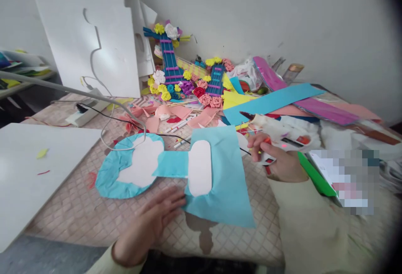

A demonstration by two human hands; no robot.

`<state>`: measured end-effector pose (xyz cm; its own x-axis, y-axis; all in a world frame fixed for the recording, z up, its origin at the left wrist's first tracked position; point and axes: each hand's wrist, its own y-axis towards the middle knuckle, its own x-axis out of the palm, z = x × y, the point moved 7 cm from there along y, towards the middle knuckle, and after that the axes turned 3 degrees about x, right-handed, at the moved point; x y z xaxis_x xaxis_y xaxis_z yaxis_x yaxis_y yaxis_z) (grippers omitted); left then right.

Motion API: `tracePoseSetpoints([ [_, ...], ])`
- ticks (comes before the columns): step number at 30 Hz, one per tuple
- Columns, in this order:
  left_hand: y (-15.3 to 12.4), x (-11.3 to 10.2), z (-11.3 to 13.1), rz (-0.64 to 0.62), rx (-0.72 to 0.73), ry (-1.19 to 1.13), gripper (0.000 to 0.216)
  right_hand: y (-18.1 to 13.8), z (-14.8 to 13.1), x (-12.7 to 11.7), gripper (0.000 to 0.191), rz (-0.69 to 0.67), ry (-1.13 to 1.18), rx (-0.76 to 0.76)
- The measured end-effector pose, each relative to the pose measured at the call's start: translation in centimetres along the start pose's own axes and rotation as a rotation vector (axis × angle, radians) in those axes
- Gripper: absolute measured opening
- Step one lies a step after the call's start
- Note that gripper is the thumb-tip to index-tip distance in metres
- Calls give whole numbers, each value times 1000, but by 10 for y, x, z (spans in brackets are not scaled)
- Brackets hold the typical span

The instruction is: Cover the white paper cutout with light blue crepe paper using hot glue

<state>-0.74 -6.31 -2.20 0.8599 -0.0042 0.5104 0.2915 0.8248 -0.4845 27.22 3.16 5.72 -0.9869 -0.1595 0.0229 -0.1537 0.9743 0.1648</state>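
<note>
My right hand (287, 165) grips a white hot glue gun (293, 133) above the table, its dark nozzle pointing left. Fingers stretched out, my left hand (157, 213) rests by the lower left edge of a blue crepe paper sheet (230, 182). On that sheet lies the rounded white end (200, 169) of a flat cutout. Its blue-wrapped neck (172, 164) runs left to a wide white body (144, 163), whose rim is covered with crumpled blue paper (116, 184).
Paper-flower guitars (171, 62) stand against the wall. Pink paper scraps (204, 117), a blue strip (273, 104) and a purple strip (326, 110) litter the table. A white board (44, 161) lies left; a grey cable (63, 86) crosses near a power strip (86, 112).
</note>
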Motion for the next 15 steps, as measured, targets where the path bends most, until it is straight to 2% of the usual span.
tracePoseSetpoints([
  [2, 8, -10, -1, 185, 17, -63, 34, 0, 2, -3, 17, -44, 30, 3],
  [4, 14, -8, 2, 253, -22, -105, 28, -1, 2, -5, 15, -79, 37, -8],
  [6, 20, 1, 7, 208, -54, -176, 18, -2, 0, -7, 15, -101, 22, -9],
  [8, 26, 13, 15, 129, -18, -226, 9, -4, -3, -4, 17, -148, -5, -14],
  [10, 33, 22, 24, 83, 43, -210, 17, -7, -3, 3, 18, -249, -52, -6],
  [13, 43, 32, 34, 132, 125, -60, 20, -13, -2, 15, 15, -386, -105, 7],
  [15, 47, 35, 40, 188, 187, 59, 21, -16, -1, 17, 14, -395, -107, 7],
])
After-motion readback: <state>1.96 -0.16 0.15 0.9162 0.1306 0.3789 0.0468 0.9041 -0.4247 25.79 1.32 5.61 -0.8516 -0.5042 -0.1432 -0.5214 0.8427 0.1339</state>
